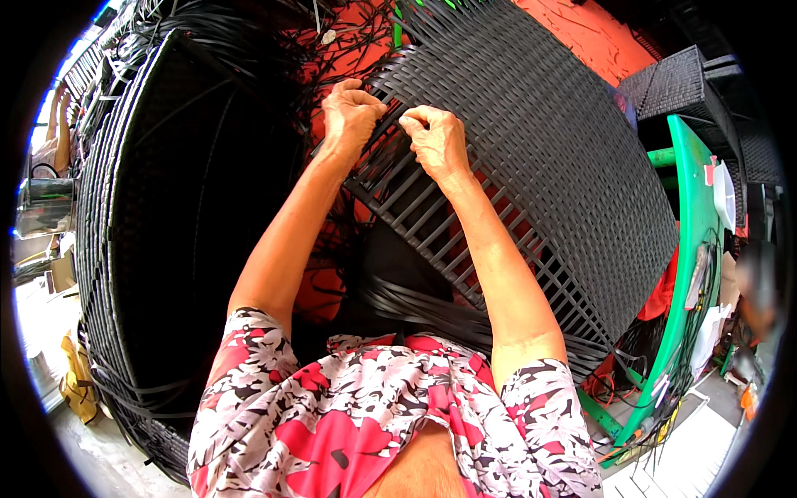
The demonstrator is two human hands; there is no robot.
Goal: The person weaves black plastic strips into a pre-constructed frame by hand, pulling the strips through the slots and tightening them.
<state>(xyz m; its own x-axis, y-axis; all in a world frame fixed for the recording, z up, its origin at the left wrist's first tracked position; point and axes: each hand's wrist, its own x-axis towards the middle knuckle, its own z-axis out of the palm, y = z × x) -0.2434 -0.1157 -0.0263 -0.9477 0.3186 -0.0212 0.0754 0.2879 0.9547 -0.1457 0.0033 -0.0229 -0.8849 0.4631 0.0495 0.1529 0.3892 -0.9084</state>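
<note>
A large dark grey woven panel [531,124] of flat plastic strips lies slanted before me. Its weave is tight over the far and right part, while the near left part shows open gaps between bare strips. At the panel's left edge, my left hand [353,120] is closed, fingers curled around a dark plastic strip. A short way to the right, my right hand [437,143] pinches at a dark strip over the open gaps, thumb and forefinger together. The strip's ends are hard to make out against the dark weave. More loose black strips [411,303] lie bundled below the panel.
On the left stands a big dark woven piece [104,207] with a deep hollow. Tangled black strips [199,37] heap behind it. A green board [687,249] rises at the right, and another woven piece [668,83] stands beyond it. Red flooring [573,33] shows at the back.
</note>
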